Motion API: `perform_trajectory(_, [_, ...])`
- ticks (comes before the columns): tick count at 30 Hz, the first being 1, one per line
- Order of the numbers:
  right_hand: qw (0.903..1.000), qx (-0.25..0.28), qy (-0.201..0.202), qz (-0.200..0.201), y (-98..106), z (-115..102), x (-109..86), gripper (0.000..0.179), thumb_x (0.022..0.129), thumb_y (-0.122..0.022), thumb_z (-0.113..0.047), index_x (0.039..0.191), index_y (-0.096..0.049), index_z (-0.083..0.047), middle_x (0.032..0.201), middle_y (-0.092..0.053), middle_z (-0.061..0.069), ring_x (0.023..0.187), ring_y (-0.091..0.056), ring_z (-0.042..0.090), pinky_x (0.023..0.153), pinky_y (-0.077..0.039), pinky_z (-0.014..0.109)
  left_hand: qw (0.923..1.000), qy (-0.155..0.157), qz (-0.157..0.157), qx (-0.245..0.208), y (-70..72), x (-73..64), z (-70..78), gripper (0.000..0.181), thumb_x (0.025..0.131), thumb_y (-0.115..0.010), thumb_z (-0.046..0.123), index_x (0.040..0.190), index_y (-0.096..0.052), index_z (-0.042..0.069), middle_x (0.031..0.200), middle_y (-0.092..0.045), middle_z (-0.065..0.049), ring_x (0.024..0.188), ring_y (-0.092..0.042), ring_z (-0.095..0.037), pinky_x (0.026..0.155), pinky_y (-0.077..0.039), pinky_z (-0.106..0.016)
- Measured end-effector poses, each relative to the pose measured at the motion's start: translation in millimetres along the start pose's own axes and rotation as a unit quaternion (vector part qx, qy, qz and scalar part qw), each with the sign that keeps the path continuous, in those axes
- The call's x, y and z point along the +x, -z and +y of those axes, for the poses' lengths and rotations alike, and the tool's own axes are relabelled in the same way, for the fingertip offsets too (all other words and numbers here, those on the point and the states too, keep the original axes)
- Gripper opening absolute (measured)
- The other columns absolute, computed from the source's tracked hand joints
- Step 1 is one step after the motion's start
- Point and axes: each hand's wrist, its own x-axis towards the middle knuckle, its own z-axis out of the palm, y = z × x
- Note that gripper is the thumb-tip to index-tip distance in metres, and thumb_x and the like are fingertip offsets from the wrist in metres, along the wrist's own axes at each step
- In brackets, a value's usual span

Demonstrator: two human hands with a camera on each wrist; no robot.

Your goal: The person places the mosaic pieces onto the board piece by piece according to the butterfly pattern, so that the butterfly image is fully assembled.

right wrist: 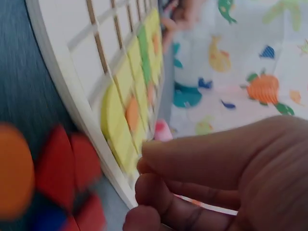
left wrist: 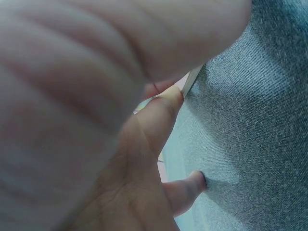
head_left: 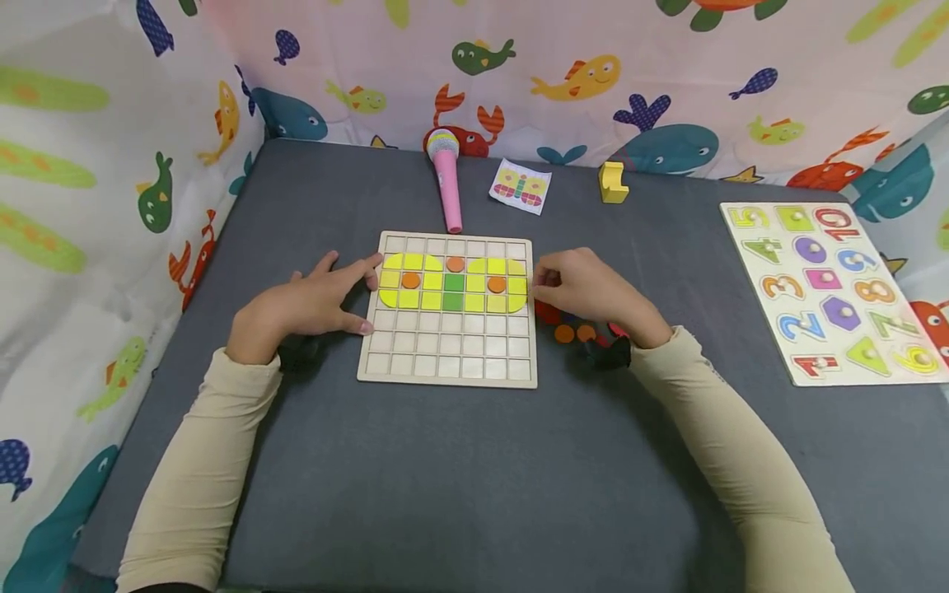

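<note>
A pale wooden grid board [head_left: 445, 364] lies flat on the dark grey table. Its upper rows hold yellow tiles [head_left: 432, 298], green tiles [head_left: 453, 292] and round orange pieces [head_left: 411, 281]. With thumb and fingers spread, my left hand [head_left: 311, 301] rests against the board's left edge. My right hand [head_left: 582, 284] is at the right edge by the yellow tiles, fingers curled and thumb against the forefinger; no piece shows between the fingertips. Beside and partly under that hand lie loose orange discs [head_left: 565, 333], and red pieces [right wrist: 57, 171] show in the right wrist view.
Behind the board lie a pink toy microphone [head_left: 448, 189], a card with a coloured tile pattern [head_left: 521, 187] and a yellow block [head_left: 613, 183]. A number and shape puzzle board [head_left: 808, 296] is at the right. Curtains printed with sea animals [head_left: 474, 99] border the table.
</note>
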Motion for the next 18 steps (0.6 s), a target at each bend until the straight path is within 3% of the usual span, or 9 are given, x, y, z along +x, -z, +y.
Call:
perform_trajectory(8, [0.9972, -0.006, -0.029, 0.068, 32.1, 16.6, -19.0, 0.012, 0.104, -0.070, -0.013, 0.109, -0.076, -0.003, 0.100, -0.073, 0.010, 0.090, -0.063, 0.026, 0.076, -0.052, 0.041, 1.0000, 0.000, 0.000, 0.004, 1.3, 0.5, -0.8, 0.110, 0.094, -0.086, 0.032, 0.174, -0.011, 0.020, 0.175, -0.021, -0.019, 0.160, 0.011, -0.050, 0.115, 0.003, -0.082])
perform_trajectory(18, [0.9961, 0.007, -0.057, 0.067, 38.4, 38.3, -25.4, 0.022, 0.104, -0.069, -0.011, 0.121, -0.073, 0.002, 0.111, -0.073, 0.017, 0.103, -0.063, 0.032, 0.090, -0.051, 0.051, 1.0000, 0.001, -0.003, 0.002, 0.5, 0.5, 1.2, 0.110, 0.094, -0.086, 0.032, 0.174, -0.011, 0.019, 0.175, -0.023, -0.019, 0.160, 0.011, -0.051, 0.116, 0.003, -0.082])
